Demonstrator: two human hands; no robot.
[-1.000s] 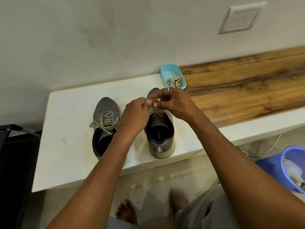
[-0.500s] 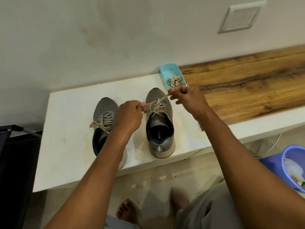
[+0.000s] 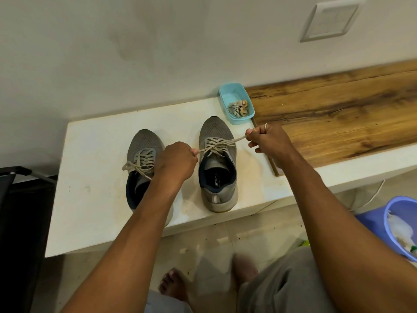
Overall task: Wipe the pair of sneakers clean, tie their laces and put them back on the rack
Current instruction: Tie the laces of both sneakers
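Note:
Two grey sneakers stand side by side on a white ledge [image 3: 94, 199], toes toward the wall. The left sneaker [image 3: 144, 145] has its beige laces tied in a bow; my left forearm covers its heel. Over the right sneaker [image 3: 217, 175] the lace [image 3: 216, 144] is stretched taut sideways. My left hand [image 3: 178, 160] pinches one lace end at the shoe's left side. My right hand [image 3: 267, 140] grips the other end to the shoe's right, above the ledge.
A light blue tub [image 3: 235, 102] with a crumpled cloth [image 3: 239, 108] sits against the wall behind the right sneaker. A wooden panel [image 3: 338, 114] runs off to the right. A purple bucket [image 3: 399, 227] stands on the floor at right, a dark frame [image 3: 20, 222] at left.
My hands were close together over the right sneaker's laces. They have drawn apart, left hand leftward and right hand rightward, pulling the lace tight.

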